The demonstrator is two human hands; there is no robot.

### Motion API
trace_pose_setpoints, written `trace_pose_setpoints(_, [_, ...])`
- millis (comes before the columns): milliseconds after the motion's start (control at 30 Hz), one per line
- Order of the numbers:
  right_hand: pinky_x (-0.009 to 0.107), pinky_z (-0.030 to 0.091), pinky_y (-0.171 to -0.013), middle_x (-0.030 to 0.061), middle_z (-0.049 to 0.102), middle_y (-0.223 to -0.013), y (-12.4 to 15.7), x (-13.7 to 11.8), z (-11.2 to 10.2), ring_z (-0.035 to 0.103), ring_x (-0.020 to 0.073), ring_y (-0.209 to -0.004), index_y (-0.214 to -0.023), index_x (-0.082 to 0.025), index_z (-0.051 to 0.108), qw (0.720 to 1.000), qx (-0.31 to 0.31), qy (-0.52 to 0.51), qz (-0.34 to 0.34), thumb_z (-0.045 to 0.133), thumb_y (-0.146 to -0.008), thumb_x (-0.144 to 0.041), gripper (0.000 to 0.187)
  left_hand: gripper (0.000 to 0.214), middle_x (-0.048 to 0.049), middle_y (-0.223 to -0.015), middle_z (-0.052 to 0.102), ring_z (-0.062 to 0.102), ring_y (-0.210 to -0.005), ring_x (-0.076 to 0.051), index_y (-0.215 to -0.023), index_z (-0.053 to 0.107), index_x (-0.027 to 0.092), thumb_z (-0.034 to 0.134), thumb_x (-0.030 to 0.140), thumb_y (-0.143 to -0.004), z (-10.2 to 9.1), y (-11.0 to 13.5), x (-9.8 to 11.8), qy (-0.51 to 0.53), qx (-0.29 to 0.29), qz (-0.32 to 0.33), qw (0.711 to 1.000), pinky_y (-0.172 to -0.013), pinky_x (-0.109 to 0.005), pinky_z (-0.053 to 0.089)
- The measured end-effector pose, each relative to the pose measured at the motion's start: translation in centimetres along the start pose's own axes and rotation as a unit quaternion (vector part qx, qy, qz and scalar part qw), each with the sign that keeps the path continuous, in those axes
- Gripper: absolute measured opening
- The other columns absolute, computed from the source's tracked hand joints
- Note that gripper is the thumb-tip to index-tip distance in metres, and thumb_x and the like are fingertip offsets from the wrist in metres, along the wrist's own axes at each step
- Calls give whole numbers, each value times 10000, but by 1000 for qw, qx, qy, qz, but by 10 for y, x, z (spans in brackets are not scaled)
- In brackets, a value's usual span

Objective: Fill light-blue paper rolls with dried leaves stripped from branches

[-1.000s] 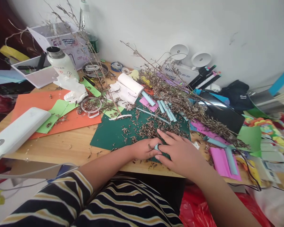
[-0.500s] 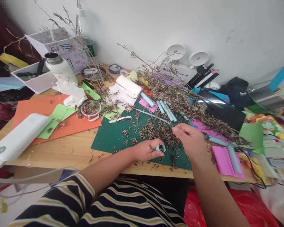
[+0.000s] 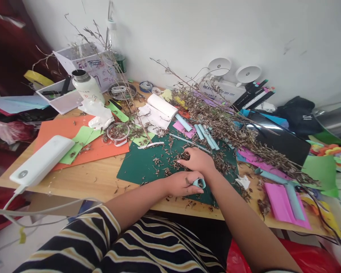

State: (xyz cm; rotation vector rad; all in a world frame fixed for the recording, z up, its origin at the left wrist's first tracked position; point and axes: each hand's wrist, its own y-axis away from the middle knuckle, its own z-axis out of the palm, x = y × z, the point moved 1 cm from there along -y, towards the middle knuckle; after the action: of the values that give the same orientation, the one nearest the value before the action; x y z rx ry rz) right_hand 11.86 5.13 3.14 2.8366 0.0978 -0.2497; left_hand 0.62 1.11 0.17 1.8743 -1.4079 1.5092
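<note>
My left hand rests on the near edge of the dark green cutting mat and is closed round a small light-blue paper roll, whose open end faces me. My right hand lies just beyond it on the mat, fingers bent and pressed into a heap of dried brown leaf bits. What those fingers hold, if anything, is hidden. Several more light-blue paper rolls lie at the mat's far edge beside a pink paper.
Dried branches sprawl across the back right. Orange and green sheets, a white device with a cable, a white bottle and a tape ring lie left. Pink paper, markers and a black folder lie right.
My right hand has dropped from in the air at the mat's right side down onto the leaf bits, further left. The left hand kept the blue roll. The camera shifted left.
</note>
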Motion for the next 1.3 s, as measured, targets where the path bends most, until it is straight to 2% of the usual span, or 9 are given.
trace_pose_setpoints(233, [301,408,-600,94,557,-1018,1,-7,-4,567,246,-836,-1003,-201,552,996,-37,79,-24,429,-676,-625,550,437,-53,-785,528,472,-688,-128,-860,423,152,268,558,-811,2,0,0,-18,11,28,999,-643,-219,391])
trace_pose_setpoints(467, [279,387,-586,87,578,-922,-5,-10,-2,572,215,-794,-883,-175,580,987,-53,110,-99,428,-757,-320,245,396,-42,-765,521,467,-663,-123,-872,406,158,291,533,-818,-2,-1,3,-8,-16,-5,1000,-613,-215,386])
trace_pose_setpoints(667, [258,370,-572,67,605,-845,-12,-7,-1,570,181,-743,-782,-190,602,989,-33,90,-111,391,-768,-205,212,358,-36,-772,512,459,-669,-119,-882,396,164,315,507,-823,-3,-1,5,-1,-20,-27,999,-622,-214,381])
trace_pose_setpoints(833, [249,397,-646,48,618,-888,12,5,-18,561,164,-784,-862,-194,597,995,37,47,-76,394,-782,-228,221,395,-29,-769,501,462,-676,-119,-898,405,166,321,541,-807,-3,-1,5,6,-18,-55,998,-635,-216,383])
trace_pose_setpoints(900, [249,409,-643,48,614,-897,37,9,-28,558,150,-736,-910,-191,580,994,101,12,-48,380,-790,-245,239,434,-30,-767,490,464,-688,-121,-885,410,158,305,570,-796,-3,-1,4,17,-14,-56,998,-646,-221,390])
trace_pose_setpoints(967, [244,410,-576,25,612,-771,63,11,-35,539,137,-618,-824,-200,588,978,196,-68,-35,419,-762,-260,190,464,-37,-792,482,468,-725,-129,-878,415,150,290,588,-790,-4,-1,2,30,-9,-50,998,-677,-233,399])
trace_pose_setpoints(1033, [240,405,-532,11,599,-702,85,9,-35,520,130,-559,-751,-209,582,963,240,-115,-45,443,-742,-248,144,475,-40,-814,474,464,-749,-137,-883,420,145,291,592,-786,-5,-1,0,36,-5,-58,998,-700,-251,403])
trace_pose_setpoints(1133, [248,422,-551,23,602,-725,99,5,-27,539,139,-601,-753,-214,574,963,236,-111,-74,430,-751,-216,145,469,-43,-839,464,454,-782,-145,-891,428,145,296,584,-790,-4,-2,-2,52,-3,-53,997,-729,-268,400])
trace_pose_setpoints(1300, [325,449,-729,88,586,-871,103,5,-18,545,193,-829,-890,-183,575,955,257,-39,-142,388,-796,-209,211,457,-25,-804,397,414,-765,-127,-824,417,146,274,579,-800,-3,-3,-5,87,27,-5,996,-726,-258,384])
